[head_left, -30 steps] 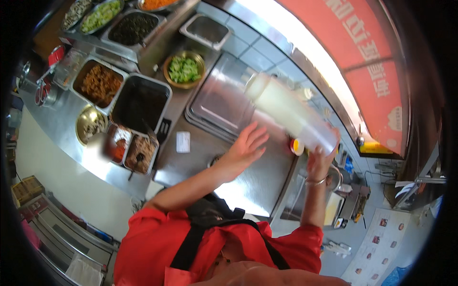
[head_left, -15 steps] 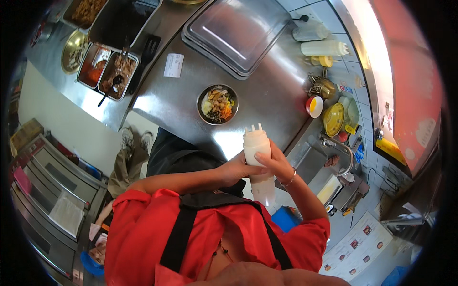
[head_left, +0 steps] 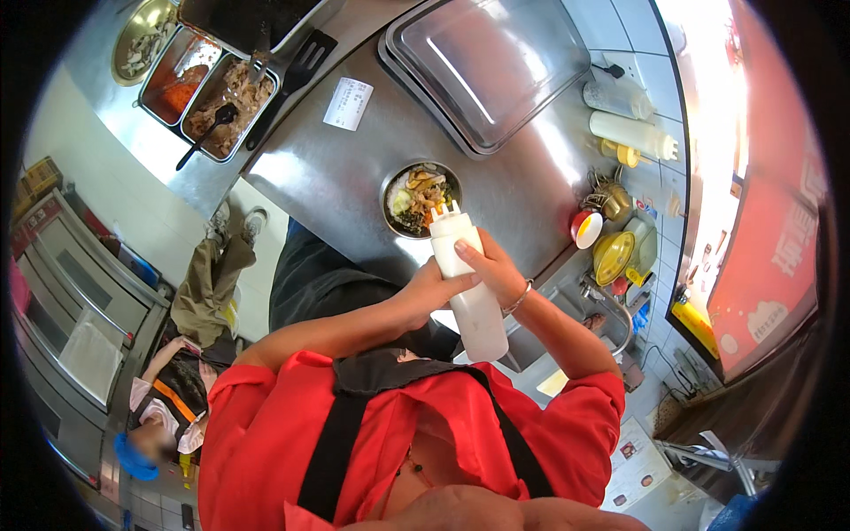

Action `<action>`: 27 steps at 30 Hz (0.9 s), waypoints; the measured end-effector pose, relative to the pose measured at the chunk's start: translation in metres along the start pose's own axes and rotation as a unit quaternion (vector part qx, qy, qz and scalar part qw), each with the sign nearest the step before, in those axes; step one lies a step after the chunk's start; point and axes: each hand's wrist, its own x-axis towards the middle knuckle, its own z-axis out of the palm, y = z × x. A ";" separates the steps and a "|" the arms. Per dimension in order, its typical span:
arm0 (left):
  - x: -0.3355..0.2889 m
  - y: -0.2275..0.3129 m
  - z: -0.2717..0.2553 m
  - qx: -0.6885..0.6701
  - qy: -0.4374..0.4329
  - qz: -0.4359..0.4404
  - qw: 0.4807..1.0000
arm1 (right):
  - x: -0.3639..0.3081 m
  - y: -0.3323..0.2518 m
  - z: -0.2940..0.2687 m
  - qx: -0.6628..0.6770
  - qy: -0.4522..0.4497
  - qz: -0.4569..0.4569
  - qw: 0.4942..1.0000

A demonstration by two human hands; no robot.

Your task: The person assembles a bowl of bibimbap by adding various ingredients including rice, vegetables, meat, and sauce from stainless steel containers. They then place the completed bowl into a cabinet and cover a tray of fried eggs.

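Note:
My left hand [head_left: 428, 294] and my right hand [head_left: 498, 274] are both closed around a white plastic squeeze bottle [head_left: 478, 323] with a three-pronged nozzle. The bottle leans slightly, its nozzle end pointing away from me. Those tips overlap the near edge of a round metal bowl [head_left: 385, 211] in this view; how high they are above it I cannot tell. Inside the bowl lies a mixed topping [head_left: 425, 190] of brown slices, meat, orange pieces and dark greens. The bowl rests on a steel counter [head_left: 323, 190].
A large lidded steel pan [head_left: 487, 66] sits at the back of the counter, near a paper slip [head_left: 349, 103]. More squeeze bottles [head_left: 633, 133] and bowls [head_left: 611, 257] line the right wall. Food trays [head_left: 228, 106] stand left. Another person [head_left: 168, 398] is at lower left.
The squeeze bottle has come nearer to the bowl, its nozzle now overlapping the bowl's near edge. Both hands keep hold of it. My view has shifted, and the other person shows more fully.

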 end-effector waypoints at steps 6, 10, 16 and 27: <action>0.006 0.022 -0.015 0.009 0.003 -0.041 0.999 | 0.023 -0.002 -0.009 0.022 -0.013 0.039 0.999; 0.016 0.027 -0.021 -0.006 0.019 -0.053 0.998 | 0.030 -0.023 -0.004 0.024 -0.007 0.074 0.997; 0.024 0.037 -0.024 -0.005 0.024 -0.071 0.997 | 0.038 -0.036 -0.002 0.029 -0.003 0.101 0.994; 0.028 0.049 -0.028 -0.010 0.036 -0.078 0.996 | 0.052 -0.040 -0.006 0.052 -0.006 0.145 0.988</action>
